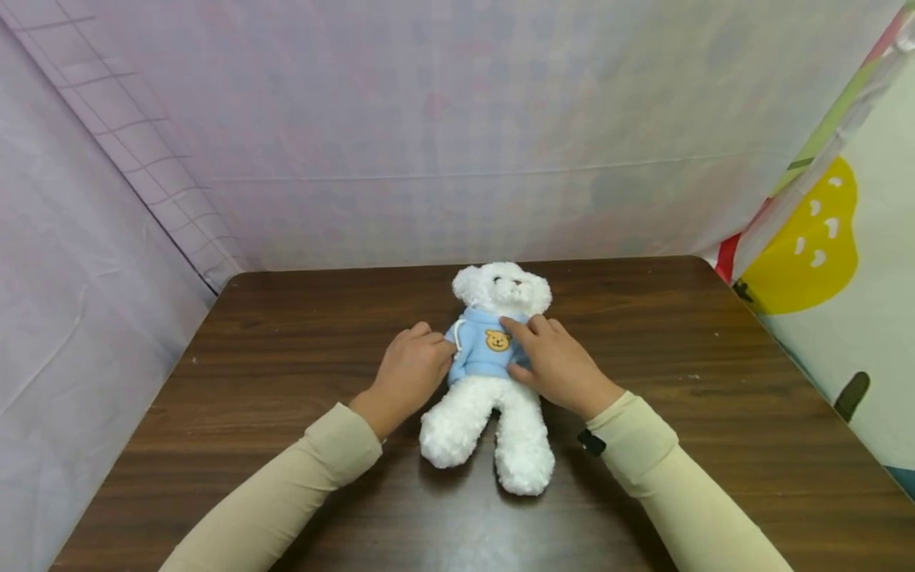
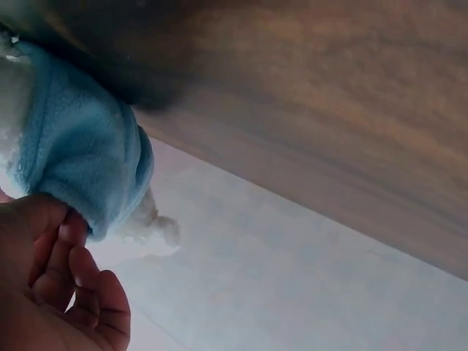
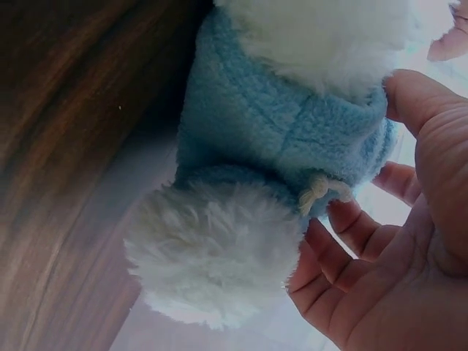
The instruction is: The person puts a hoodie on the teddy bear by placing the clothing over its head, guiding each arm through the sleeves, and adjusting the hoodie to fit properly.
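Note:
On its back on the table lies a white plush teddy bear (image 1: 524,449), its head toward the far edge. It wears a light blue hoodie (image 1: 480,359) with a brown bear-face patch and a white cord. My left hand (image 1: 411,367) pinches the hoodie at the bear's side on the left; the left wrist view shows thumb and finger at the blue fabric (image 2: 88,146). From the other side my right hand (image 1: 561,365) rests on the hoodie's front, fingers spread and relaxed. In the right wrist view its thumb and fingertips touch the blue cloth (image 3: 256,110) near the cord knot.
The dark wood-grain table (image 1: 300,334) carries the bear near its middle. Behind it hangs a pale patterned curtain (image 1: 429,159), with white cloth (image 1: 79,318) on the left. A cloth with a yellow fruit print (image 1: 815,254) hangs at the right.

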Demonstrator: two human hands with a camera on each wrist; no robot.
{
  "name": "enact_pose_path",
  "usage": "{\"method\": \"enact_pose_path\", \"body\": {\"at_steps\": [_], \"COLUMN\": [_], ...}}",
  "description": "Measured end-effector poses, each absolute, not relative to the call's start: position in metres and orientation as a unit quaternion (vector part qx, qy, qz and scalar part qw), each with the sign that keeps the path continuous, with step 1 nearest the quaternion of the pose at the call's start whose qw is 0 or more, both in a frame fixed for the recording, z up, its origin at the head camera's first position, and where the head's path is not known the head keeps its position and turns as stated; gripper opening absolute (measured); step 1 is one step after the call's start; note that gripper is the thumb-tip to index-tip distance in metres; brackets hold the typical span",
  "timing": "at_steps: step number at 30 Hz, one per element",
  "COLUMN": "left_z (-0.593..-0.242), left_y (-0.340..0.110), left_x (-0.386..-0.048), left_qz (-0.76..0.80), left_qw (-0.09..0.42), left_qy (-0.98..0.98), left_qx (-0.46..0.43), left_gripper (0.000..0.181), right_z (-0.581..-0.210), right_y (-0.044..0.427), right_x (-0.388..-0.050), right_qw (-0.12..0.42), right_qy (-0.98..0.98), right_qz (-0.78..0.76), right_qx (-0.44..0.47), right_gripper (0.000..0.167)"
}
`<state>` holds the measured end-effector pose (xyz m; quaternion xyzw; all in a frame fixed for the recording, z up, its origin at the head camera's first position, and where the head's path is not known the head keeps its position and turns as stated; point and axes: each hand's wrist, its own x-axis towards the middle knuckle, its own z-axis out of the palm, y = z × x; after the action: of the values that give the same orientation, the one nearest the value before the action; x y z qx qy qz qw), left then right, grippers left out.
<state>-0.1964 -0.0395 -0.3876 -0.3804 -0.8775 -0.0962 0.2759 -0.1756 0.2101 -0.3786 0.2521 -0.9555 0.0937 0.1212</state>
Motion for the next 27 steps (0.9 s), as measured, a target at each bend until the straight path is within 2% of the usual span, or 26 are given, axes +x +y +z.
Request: {"method": "enact_pose_path", "body": {"at_steps": [4, 12, 18, 22, 27], "left_z": [-0.388, -0.390, -0.388, -0.387, -0.391], "left_y": [-0.040, -0.045, -0.048, -0.053, -0.059], "left_x": [-0.198, -0.199, -0.199, -0.202, -0.203], "left_qz": [-0.104, -0.104, -0.133, -0.142, -0.164], "left_qw": [0.283, 0.265, 0.213, 0.167, 0.164], "left_qy": [-0.874, -0.885, -0.915, -0.940, -0.938], "left_qx": [-0.381, -0.368, -0.315, -0.260, -0.258], "left_gripper": [0.007, 0.005, 0.009, 0.013, 0.015], "right_z": [-0.377, -0.377, -0.378, -0.377, -0.371], "right_y": [0.211, 0.205, 0.202, 0.212, 0.213], "right_x": [-0.175, -0.178, -0.179, -0.177, -0.178], "right_qw": [0.134, 0.180, 0.225, 0.244, 0.222], "right_qy": [-0.951, -0.920, -0.915, -0.918, -0.911], "right_qz": [0.105, 0.200, 0.192, 0.185, 0.219], "right_qx": [0.260, 0.285, 0.273, 0.252, 0.270], "right_gripper": [0.062, 0.030, 0.004, 0.006, 0.009]}}
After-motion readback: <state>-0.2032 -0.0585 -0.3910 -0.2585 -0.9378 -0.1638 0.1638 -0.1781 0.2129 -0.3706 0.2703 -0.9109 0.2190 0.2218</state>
